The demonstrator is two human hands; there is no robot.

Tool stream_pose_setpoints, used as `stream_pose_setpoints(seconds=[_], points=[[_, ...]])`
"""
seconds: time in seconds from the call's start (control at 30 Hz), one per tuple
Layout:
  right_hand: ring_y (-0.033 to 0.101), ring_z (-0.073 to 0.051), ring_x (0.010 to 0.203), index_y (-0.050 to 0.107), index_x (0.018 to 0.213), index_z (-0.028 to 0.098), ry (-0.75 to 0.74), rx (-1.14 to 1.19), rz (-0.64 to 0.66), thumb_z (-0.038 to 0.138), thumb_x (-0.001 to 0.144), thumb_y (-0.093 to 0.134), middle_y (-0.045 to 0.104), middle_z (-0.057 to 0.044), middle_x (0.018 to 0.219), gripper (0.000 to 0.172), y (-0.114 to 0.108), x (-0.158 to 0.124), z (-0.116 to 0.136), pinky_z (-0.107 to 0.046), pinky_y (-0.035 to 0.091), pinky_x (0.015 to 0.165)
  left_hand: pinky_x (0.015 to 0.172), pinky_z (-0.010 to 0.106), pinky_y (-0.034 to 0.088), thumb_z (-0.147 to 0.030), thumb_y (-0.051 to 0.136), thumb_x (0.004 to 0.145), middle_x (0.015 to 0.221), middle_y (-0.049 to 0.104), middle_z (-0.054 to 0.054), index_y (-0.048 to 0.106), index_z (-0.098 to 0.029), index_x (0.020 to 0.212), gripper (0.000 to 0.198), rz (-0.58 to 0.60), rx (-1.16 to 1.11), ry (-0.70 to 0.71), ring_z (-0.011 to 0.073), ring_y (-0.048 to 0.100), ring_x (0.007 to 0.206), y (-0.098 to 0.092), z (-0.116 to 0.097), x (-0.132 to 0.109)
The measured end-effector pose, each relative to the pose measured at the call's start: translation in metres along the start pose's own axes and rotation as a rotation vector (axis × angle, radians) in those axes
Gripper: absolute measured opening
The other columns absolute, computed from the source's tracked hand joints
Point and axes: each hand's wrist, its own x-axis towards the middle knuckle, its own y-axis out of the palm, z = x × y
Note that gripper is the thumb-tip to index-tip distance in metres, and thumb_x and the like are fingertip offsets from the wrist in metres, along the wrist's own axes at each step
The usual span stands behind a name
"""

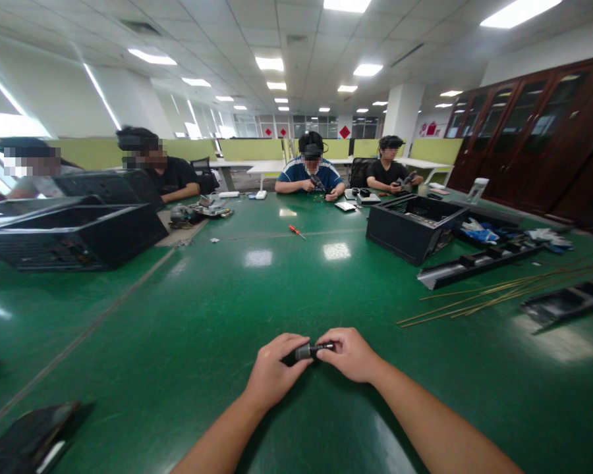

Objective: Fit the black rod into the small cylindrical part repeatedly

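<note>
Close in front of me, just over the green table, my left hand grips the thicker grey barrel of a small dark cylindrical tool. Thumb and fingers of my right hand pinch its thinner shaft at the other end. The tool lies roughly level between both hands. Its exact kind is too small to make out, and my fingers partly cover both ends.
An orange screwdriver lies mid-table. Black computer cases stand left and right. Thin brass-coloured rods and dark metal rails lie at right. A dark flat part is near left. Several people sit opposite, one holding a power tool.
</note>
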Motion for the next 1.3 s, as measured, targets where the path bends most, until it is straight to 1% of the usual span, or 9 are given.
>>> stream_pose_setpoints(seconds=[0.1,0.27,0.43,0.53,0.6,0.73,0.9,1.0,1.3], points=[[0.062,-0.016,0.074,0.077,0.09,0.018,0.011,-0.002,0.002,0.021,0.079,0.068,0.073,-0.004,0.084,0.014,-0.0006,-0.0001,0.0009,-0.026,0.044,0.07,0.079,0.028,0.057,-0.023,0.076,0.076,0.095,0.074,0.004,0.072,-0.023,0.105,0.03,-0.003,0.005,0.003,0.0176,0.07,0.087,0.0001,0.0004,0.0002],[0.059,-0.015,0.069,0.077,0.091,0.018,0.027,-0.023,-0.005,0.024,0.079,0.069,0.072,-0.003,0.079,0.015,-0.0015,-0.0009,-0.0001,-0.025,0.041,0.065,0.078,0.027,0.057,-0.023,0.076,0.076,0.095,0.074,0.004,0.072,-0.023,0.105,0.03,-0.007,0.005,0.003,0.0174,0.07,0.086,-0.001,-0.0001,0.0005],[0.058,-0.015,0.071,0.077,0.091,0.018,0.023,-0.035,0.004,0.025,0.08,0.068,0.072,-0.004,0.081,0.016,-0.0014,-0.0009,-0.0024,-0.025,0.041,0.067,0.078,0.028,0.057,-0.023,0.076,0.075,0.094,0.074,0.004,0.072,-0.023,0.105,0.031,-0.01,0.005,-0.006,0.0178,0.07,0.086,-0.0012,-0.0004,0.0006],[0.056,-0.015,0.068,0.076,0.092,0.018,0.032,-0.04,0.004,0.026,0.08,0.068,0.07,-0.003,0.079,0.017,-0.0015,-0.0009,-0.0033,-0.025,0.04,0.065,0.077,0.028,0.057,-0.023,0.076,0.075,0.094,0.074,0.004,0.072,-0.023,0.105,0.03,-0.007,-0.008,-0.011,0.0176,0.07,0.085,-0.0012,-0.0012,0.0004],[0.053,-0.013,0.064,0.076,0.091,0.017,0.041,-0.048,0.0,0.026,0.08,0.068,0.068,-0.002,0.075,0.017,-0.0019,-0.001,-0.0032,-0.024,0.038,0.062,0.078,0.028,0.057,-0.023,0.076,0.075,0.094,0.074,0.004,0.072,-0.023,0.105,0.03,-0.007,-0.014,-0.013,0.0175,0.07,0.086,-0.0014,-0.0014,0.0002],[0.043,-0.011,0.055,0.076,0.09,0.017,0.073,-0.053,-0.005,0.028,0.079,0.068,0.057,0.002,0.061,0.017,-0.0032,-0.001,-0.0009,-0.023,0.031,0.055,0.079,0.028,0.057,-0.023,0.075,0.076,0.095,0.074,0.004,0.072,-0.024,0.105,0.03,-0.01,-0.009,-0.022,0.0178,0.07,0.087,-0.0021,-0.0009,0.0003],[0.036,-0.01,0.053,0.075,0.091,0.016,0.091,-0.03,-0.002,0.027,0.079,0.067,0.05,0.004,0.058,0.017,-0.0051,-0.0011,0.0019,-0.023,0.026,0.052,0.079,0.029,0.057,-0.023,0.075,0.076,0.095,0.074,0.005,0.072,-0.024,0.105,0.03,-0.012,-0.006,-0.026,0.0185,0.07,0.087,-0.0026,-0.0004,0.0018],[0.035,-0.01,0.052,0.075,0.091,0.017,0.097,-0.026,0.005,0.027,0.08,0.067,0.047,0.005,0.056,0.017,-0.006,-0.0013,0.0016,-0.023,0.025,0.052,0.079,0.03,0.057,-0.024,0.075,0.076,0.095,0.074,0.005,0.072,-0.023,0.105,0.029,-0.015,-0.004,-0.022,0.0191,0.07,0.087,-0.0032,-0.0015,0.0023],[0.034,-0.01,0.053,0.075,0.091,0.017,0.103,-0.037,0.005,0.027,0.081,0.065,0.047,0.005,0.056,0.018,-0.0094,-0.0014,0.0028,-0.023,0.026,0.052,0.08,0.03,0.057,-0.023,0.074,0.076,0.095,0.074,0.005,0.072,-0.023,0.104,0.028,-0.018,0.006,-0.028,0.0188,0.07,0.087,-0.0046,-0.003,0.0028]])
